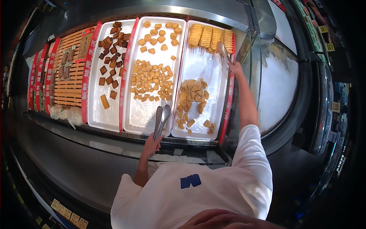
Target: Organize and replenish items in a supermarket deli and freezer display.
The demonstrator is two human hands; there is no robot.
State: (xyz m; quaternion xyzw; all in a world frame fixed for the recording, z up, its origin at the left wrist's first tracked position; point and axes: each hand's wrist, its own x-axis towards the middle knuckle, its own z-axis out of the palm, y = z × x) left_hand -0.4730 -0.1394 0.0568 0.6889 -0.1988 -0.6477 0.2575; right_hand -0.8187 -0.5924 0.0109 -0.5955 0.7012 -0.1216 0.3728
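Observation:
My left hand [152,145] grips a pair of perforated metal tongs [160,120], whose tips lie over the near end of the middle white tray [140,120]. That tray holds many golden tofu-like cubes [151,75]. My right hand [236,68] reaches to the far right and holds another metal utensil, seemingly tongs [224,51]. Its tip rests on or just above the rightmost of the stacked yellow skewered pieces [211,37] in the right white tray [200,136]. Tan triangular pieces [191,94] lie nearer in that same tray.
Left of the middle tray, another white tray [98,118] holds brown blocks [107,65]. Beyond it are an orange slatted rack [67,94] with packets and plastic bags [75,116]. Red printed divider strips [89,68] separate sections. A glass panel [255,74] and an ice bed [277,86] stand right.

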